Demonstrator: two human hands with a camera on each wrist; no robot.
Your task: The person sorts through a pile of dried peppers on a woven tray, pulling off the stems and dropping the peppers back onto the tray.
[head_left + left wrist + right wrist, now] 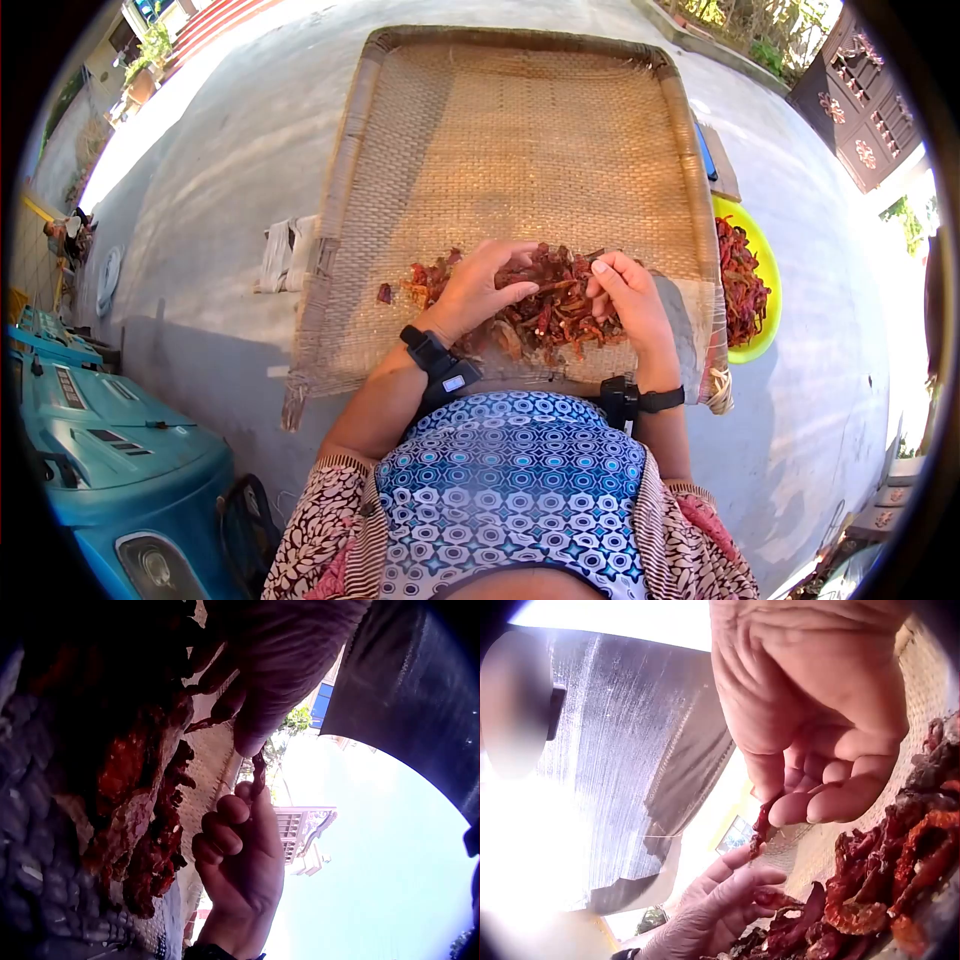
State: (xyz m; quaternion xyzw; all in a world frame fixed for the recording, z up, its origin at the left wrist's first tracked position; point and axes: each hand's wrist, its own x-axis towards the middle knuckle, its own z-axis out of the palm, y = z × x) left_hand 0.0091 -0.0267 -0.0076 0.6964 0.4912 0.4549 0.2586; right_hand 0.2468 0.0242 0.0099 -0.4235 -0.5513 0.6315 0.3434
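A heap of dried red chilies [545,310] lies on the near part of a woven bamboo tray [530,130]. My right hand [632,298] is over the heap's right side, its thumb and forefinger pinching one dried chili [760,829], which hangs down from the fingertips. Across from it, my left hand [482,290] reaches over the heap's left side, thumb and fingers spread apart with chilies between them. In the right wrist view its fingers look fairly straight, and a red chili piece [776,898] shows at them.
A yellow-green basin [770,300] full of dried chilies stands right of the tray. A teal vehicle [140,450] is at lower left. White cloth strips [285,255] hang at the tray's left edge. Concrete ground [220,210] surrounds everything.
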